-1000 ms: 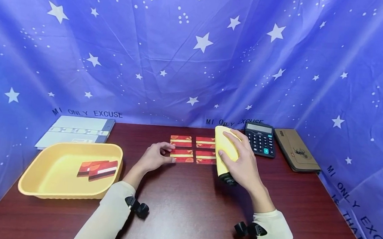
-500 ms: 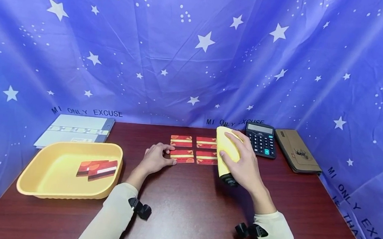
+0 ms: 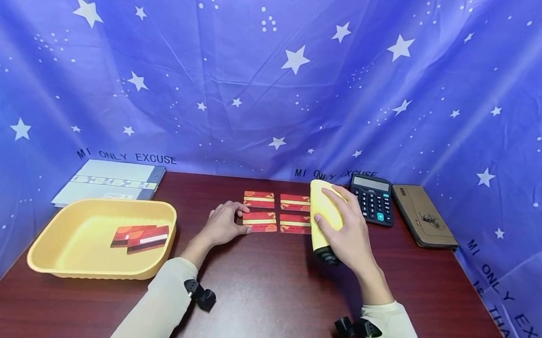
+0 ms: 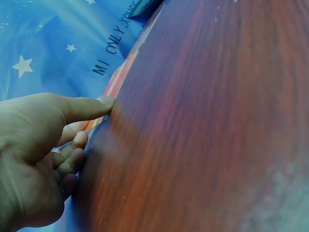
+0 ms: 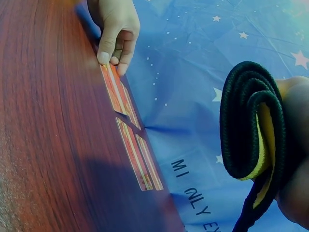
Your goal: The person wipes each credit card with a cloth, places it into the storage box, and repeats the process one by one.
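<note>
My left hand holds the near-left red card at its left end, thumb at the near corner and index finger at the far one. That card lies flat on the table with other red-and-gold cards, in two rows: far-left card, far-right card and near-right card. A folded yellow cloth with black edging is gripped in my right hand. It stands just beside the right-hand cards and covers their right ends in the head view. In the right wrist view the folded cloth appears raised above the table.
A yellow basin at the left holds two overlapping red cards. Behind it lies a grey-white box or book. A black calculator and a brown wallet lie at the back right. A starry blue curtain encloses the table.
The head view has shifted slightly. My left thumb and index finger have settled against the near-left card's corners. The right hand and cloth stay beside the cards.
</note>
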`<state>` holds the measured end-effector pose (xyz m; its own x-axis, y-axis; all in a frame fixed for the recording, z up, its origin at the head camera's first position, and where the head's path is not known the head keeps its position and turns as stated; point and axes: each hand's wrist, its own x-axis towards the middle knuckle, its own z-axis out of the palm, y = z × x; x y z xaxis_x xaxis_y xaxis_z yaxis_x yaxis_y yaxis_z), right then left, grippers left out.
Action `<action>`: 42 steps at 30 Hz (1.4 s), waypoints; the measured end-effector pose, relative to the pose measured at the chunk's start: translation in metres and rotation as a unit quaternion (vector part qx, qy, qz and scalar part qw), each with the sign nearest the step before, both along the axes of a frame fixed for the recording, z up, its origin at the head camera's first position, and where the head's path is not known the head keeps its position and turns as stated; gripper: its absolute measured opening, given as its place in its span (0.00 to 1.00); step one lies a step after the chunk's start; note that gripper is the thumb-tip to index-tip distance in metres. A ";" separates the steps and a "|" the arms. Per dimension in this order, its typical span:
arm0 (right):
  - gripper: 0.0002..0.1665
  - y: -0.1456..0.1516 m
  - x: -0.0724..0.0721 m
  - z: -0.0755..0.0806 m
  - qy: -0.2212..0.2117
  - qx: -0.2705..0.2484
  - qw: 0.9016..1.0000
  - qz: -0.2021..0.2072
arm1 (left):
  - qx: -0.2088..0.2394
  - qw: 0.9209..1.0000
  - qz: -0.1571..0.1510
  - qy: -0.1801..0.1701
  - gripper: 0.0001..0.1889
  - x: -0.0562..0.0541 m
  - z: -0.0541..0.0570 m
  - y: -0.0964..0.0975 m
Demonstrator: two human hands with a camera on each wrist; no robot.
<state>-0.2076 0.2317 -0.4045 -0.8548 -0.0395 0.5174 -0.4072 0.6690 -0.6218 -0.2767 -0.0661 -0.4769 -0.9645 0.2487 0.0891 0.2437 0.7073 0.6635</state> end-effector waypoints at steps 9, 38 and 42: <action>0.35 0.001 -0.001 -0.001 -0.008 -0.008 1.000 0.001 | 0.097 0.995 -0.001 -0.010 0.22 0.005 0.001 0.004; 0.36 -0.004 0.006 0.005 0.008 -0.012 1.000 0.011 | 0.346 0.937 -0.049 0.021 0.18 0.051 0.080 -0.001; 0.36 -0.008 0.010 0.008 0.014 -0.013 1.000 0.018 | 0.351 0.936 -0.040 0.015 0.18 0.058 0.084 -0.003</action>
